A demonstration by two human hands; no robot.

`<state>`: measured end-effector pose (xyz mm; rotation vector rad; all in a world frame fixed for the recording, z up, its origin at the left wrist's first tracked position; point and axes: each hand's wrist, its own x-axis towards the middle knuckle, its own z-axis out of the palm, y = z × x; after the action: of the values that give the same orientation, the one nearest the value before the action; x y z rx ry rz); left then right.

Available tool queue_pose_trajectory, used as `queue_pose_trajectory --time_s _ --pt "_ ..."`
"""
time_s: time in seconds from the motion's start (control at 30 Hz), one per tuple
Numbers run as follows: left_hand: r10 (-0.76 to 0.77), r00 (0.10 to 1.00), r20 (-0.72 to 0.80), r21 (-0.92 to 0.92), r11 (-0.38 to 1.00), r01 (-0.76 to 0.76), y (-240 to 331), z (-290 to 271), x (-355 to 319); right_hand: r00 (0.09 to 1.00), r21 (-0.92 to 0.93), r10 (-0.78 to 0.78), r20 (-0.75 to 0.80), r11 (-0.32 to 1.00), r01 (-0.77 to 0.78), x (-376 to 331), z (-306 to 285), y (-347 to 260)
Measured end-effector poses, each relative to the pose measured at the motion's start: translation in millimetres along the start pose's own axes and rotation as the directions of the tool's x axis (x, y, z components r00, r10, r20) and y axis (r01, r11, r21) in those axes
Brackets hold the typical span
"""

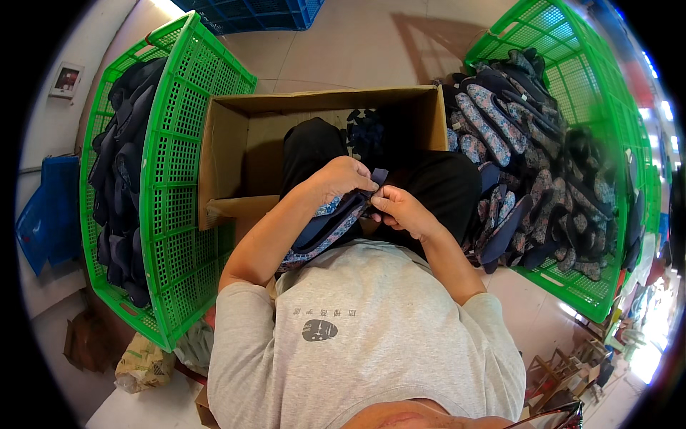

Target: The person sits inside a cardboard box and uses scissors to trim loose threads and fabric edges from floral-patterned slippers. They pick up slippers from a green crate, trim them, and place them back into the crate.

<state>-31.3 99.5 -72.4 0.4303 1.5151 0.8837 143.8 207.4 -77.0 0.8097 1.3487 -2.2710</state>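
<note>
A navy cloth slipper [325, 227] with a floral-patterned edge lies across my lap, its far end up between my hands. My left hand [344, 176] pinches that end, where a short navy flap [379, 174] sticks up. Close beside it, my right hand [402, 210] has its thumb and fingers pressed together at the slipper's edge. The fingers of both hands are closed, and the spot between them is partly hidden. A patch of blue floral cloth [328, 206] shows under my left wrist.
Beyond my knees stands an open cardboard box [325, 99] with dark cloth pieces [365, 136] in it. On the left is a green crate [187, 179] of dark slippers [123, 171]. Another green crate [582, 79] on the right overflows with floral slippers [493, 118]. A blue crate [250, 14] stands farther off.
</note>
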Motion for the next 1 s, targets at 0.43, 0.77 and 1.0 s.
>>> queue_pose_trajectory --time_s 0.43,0.77,1.0 --pt "-0.003 1.0 -0.013 0.034 0.999 0.003 -0.9 1.0 1.6 1.0 0.027 0.007 -0.015 1.0 -0.006 2.0 0.6 2.5" --pt "0.051 0.996 -0.079 -0.001 0.999 -0.051 -7.4 3.8 9.6 0.999 0.05 0.023 -0.045 0.999 -0.02 2.2 -1.2 5.6" --pt "0.393 0.832 -0.392 0.208 0.919 -0.335 -16.3 7.8 22.3 0.999 0.189 -0.029 -0.028 0.981 0.034 -7.0 -7.3 23.3"
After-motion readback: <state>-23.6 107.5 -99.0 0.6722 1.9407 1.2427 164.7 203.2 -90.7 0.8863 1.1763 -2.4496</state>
